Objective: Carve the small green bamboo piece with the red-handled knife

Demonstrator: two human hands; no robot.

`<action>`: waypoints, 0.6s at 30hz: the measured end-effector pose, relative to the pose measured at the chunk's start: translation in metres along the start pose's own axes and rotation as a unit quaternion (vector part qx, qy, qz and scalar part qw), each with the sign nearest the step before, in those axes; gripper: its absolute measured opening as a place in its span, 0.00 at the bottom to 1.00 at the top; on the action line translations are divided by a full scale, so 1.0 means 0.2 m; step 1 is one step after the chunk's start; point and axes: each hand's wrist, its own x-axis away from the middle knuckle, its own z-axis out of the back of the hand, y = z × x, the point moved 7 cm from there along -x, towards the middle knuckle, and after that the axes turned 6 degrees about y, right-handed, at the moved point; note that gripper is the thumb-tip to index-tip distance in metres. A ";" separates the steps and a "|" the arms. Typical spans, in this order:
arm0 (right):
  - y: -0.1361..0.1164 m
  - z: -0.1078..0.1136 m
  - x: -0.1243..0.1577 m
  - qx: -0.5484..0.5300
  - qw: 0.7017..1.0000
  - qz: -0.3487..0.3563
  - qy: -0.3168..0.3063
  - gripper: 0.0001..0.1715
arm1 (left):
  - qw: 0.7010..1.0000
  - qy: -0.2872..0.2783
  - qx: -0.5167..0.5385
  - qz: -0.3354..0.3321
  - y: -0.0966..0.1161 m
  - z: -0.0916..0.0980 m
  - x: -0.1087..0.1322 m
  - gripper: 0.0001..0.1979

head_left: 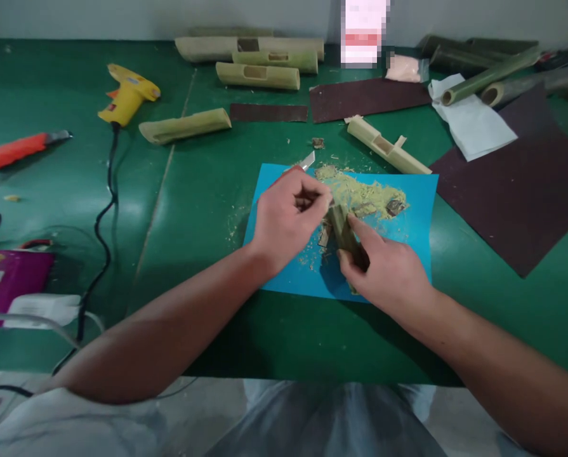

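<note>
Head view: nearest, a bamboo piece (343, 231) is gripped in the right hand (383, 270), whose fingers are closed round its lower part, and it is held tilted over a blue sheet (421, 235) on the green table (207, 190). Just to its left, the left hand (286, 219) is closed on a knife (306, 161); only a bit of red handle and the blade tip are seen past the knuckles, and the thumb and fingertips are pressed close to the piece's top end. Shavings (360, 193) are heaped on the sheet's far half, with a few dark scraps among them. Beyond the sheet a notched bamboo length (383, 147) is laid, and dark sandpaper (512, 190) is spread to the right. At the left, a purple device (7, 273), a black cord (114, 165), a red tool (12, 152) and a yellow glue gun (126, 95) are seen. Farthest back, bamboo tubes (264, 60) are lined up near the wall, with white paper (478, 124) at the right
</note>
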 end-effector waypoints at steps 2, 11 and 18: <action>0.00 0.02 0.00 0.000 1.000 0.005 0.009 0.35 | 0.999 0.023 0.022 0.021 -0.02 0.01 -0.02 0.02; -0.02 0.07 0.02 0.024 0.998 0.035 0.052 0.35 | 0.998 0.012 0.043 0.054 -0.06 -0.01 -0.03 0.09; -0.05 0.08 0.03 0.036 0.994 0.074 0.077 0.29 | 0.999 -0.006 0.031 -0.022 -0.04 -0.02 -0.02 0.04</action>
